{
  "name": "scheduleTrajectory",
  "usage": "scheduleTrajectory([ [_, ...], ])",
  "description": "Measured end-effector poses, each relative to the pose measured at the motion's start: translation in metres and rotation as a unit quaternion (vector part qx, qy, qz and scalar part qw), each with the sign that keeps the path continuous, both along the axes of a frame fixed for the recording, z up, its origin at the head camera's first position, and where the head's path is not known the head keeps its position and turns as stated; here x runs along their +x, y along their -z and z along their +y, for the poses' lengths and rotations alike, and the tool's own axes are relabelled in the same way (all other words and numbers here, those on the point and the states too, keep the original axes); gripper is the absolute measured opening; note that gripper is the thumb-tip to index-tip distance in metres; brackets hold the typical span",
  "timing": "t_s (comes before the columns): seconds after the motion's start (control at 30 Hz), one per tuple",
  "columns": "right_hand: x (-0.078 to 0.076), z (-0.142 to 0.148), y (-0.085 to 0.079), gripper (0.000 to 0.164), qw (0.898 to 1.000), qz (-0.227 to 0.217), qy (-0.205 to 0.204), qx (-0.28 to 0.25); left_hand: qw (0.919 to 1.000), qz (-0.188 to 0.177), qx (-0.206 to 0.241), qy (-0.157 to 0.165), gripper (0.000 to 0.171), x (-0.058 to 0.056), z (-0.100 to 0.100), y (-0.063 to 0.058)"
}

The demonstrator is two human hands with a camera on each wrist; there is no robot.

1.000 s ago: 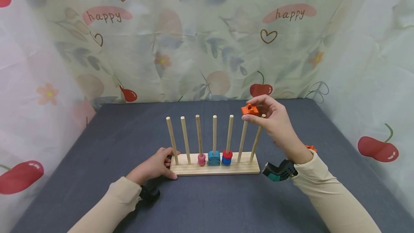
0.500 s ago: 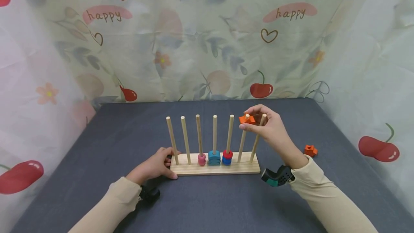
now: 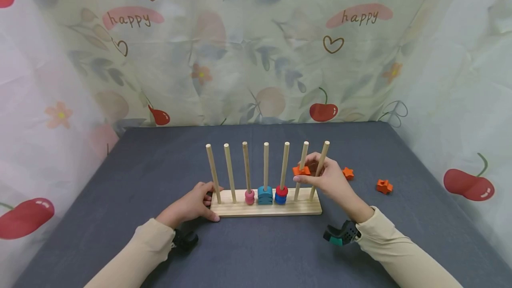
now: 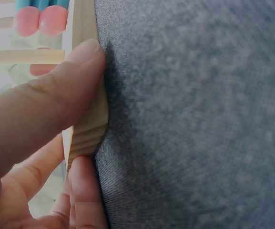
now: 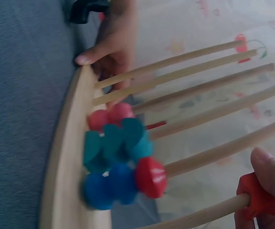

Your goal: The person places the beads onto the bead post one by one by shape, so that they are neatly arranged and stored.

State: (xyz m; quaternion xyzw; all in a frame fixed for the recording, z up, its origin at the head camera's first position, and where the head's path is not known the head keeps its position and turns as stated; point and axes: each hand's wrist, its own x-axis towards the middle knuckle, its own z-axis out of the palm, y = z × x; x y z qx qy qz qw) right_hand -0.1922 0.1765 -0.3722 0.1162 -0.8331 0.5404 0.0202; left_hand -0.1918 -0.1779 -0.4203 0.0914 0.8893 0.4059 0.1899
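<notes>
A wooden peg board (image 3: 266,210) with several upright pegs stands on the table. At its left end, my left hand (image 3: 192,202) grips the base, thumb (image 4: 56,95) against the front edge and fingers round the end. My right hand (image 3: 329,180) pinches an orange star-shaped bead (image 3: 301,171), which is threaded partway down the second peg from the right. Pink beads (image 3: 250,197), teal beads (image 3: 265,195) and blue beads (image 3: 280,198) sit on the three middle pegs. One red bead (image 3: 282,190) tops the blue ones.
Right of the board, two more orange star-shaped beads lie on the dark cloth: a nearer-in star (image 3: 348,173) beside my right hand and an outer star (image 3: 384,186). A printed curtain (image 3: 240,57) encloses the table's back and sides.
My right hand has lowered the orange bead from above the peg to about midway down it. Two loose orange beads show more fully as the arm shifts. The left hand stays put.
</notes>
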Motion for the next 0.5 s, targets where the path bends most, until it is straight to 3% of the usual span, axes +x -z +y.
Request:
scheduleTrajectory([
  [0.37,0.0,0.001,0.039,0.034,0.998,-0.021,-0.018,0.05,0.9999,-0.01,0.007,-0.004,0.074,0.002,0.001,-0.002],
  [0.5,-0.002,0.001,0.051,0.033,0.998,-0.033,-0.026,0.043,0.9999,-0.011,0.004,-0.011,0.073,0.002,0.001,-0.002],
])
